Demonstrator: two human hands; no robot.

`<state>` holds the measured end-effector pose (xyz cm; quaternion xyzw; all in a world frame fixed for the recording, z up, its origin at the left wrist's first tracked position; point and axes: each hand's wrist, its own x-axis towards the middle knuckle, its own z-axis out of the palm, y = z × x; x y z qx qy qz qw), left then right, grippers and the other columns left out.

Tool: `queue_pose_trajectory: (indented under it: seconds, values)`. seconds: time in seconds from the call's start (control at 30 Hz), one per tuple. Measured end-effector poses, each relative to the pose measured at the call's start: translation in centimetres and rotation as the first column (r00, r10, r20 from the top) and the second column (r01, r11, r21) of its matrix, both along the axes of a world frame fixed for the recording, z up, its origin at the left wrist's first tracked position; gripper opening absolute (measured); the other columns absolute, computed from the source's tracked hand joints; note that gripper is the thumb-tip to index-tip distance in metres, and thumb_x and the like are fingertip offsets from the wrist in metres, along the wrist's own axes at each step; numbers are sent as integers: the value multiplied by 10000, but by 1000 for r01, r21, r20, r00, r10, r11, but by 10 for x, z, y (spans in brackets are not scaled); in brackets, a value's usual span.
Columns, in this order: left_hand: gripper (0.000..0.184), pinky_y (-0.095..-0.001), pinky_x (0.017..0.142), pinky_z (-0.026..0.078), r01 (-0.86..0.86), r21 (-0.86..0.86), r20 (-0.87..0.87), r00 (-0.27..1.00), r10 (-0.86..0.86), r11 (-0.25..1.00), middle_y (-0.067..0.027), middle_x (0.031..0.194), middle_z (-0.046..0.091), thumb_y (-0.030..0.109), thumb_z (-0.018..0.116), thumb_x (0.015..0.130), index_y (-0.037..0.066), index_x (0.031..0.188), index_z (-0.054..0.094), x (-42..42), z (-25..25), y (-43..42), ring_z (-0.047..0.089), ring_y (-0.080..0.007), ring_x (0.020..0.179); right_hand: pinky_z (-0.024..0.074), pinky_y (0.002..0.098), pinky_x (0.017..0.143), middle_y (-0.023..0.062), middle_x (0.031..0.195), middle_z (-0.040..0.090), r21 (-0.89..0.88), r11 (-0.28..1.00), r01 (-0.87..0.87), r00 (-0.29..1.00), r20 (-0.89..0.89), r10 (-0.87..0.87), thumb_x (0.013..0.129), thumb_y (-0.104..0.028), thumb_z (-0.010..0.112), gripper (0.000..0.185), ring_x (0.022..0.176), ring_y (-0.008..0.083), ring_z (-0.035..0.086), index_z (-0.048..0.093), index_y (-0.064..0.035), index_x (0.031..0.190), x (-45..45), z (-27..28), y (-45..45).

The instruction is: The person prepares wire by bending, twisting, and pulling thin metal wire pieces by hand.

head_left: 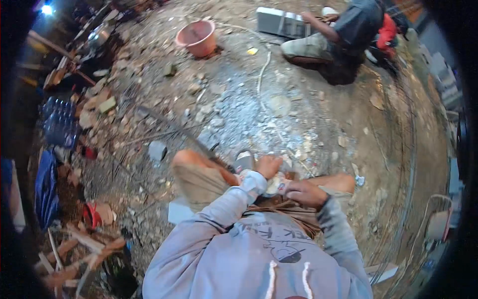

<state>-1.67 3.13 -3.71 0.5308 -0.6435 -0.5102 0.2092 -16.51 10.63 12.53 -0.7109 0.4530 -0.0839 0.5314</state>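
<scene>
- The pale printed item is whitish, with small red and blue marks and a soft, creased look; it lies between the seated person's legs, nearer the body than the pinkish-red bucket and to the right of it. Whether it is a sock, a glove or loose cloth cannot be told.
- The left hand reaches in from a grey sleeve, its back turned up, nearer the body than the bucket and to its right; its fingers bend down and away from view.
- The right hand sits a little farther from the bucket than the left, wrist bent inward, fingers curled toward the other hand.
- The right fingers are drawn in narrowly at the edge of the printed item and appear to touch it; whether they pinch it cannot be told.
- The left grip is hidden beneath the hand, so its opening cannot be told; the printed item is just beside it.
- To the bucket's right, a co-worker crouches by a grey case.
</scene>
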Motion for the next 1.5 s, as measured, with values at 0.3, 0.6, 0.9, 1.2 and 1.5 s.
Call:
queue_pose_trajectory:
  seconds: [0.3, 0.6, 0.9, 1.2, 1.5]
  values:
    - [555, -448, 539, 380, -110, 41, 32, 994, 109, 993, -216, 566, 533, 487, 418, 831, -13, 678, 604, -15, 30, -23, 543, -358, 545, 439, 359, 464, 127, 713, 546, -766, 588, 260, 867, -84, -492, 710, -31, 527, 165, 553, 295, 554, 524, -49, 874, 27, 17, 4]
    - [514, -439, 545, 412, -66, -22, 78, 995, 68, 998, -230, 582, 559, 446, 468, 816, -6, 618, 614, -20, 15, -10, 571, -355, 575, 438, 362, 455, 111, 665, 515, -662, 731, -164, 892, -416, -176, 734, -108, 524, 113, 542, 267, 553, 519, -67, 840, 9, 35, -9]
    - [453, -371, 592, 472, 68, 292, -33, 998, -61, 954, -144, 558, 601, 449, 529, 755, 29, 627, 644, -51, 75, -25, 617, -256, 581, 449, 472, 593, 228, 750, 595, -770, 602, 211, 475, -458, -752, 796, -118, 509, 171, 711, 379, 586, 594, -36, 920, -110, -5, 33]
    - [457, -443, 643, 458, 85, 118, -22, 996, -83, 989, -234, 668, 598, 400, 502, 792, -34, 711, 618, -54, 86, -15, 599, -380, 659, 443, 321, 516, 131, 655, 579, 75, 881, 467, 884, -76, -462, 786, -173, 558, 162, 550, 222, 570, 590, -14, 796, -73, 132, 93]
    - [421, -488, 709, 438, -151, -136, 123, 978, 168, 979, -294, 764, 585, 365, 475, 811, -44, 796, 573, -34, 121, -33, 567, -450, 784, 438, 369, 524, 115, 594, 548, -260, 925, 279, 856, -369, -362, 754, -163, 578, 146, 576, 249, 583, 587, -50, 847, -96, 30, 109]
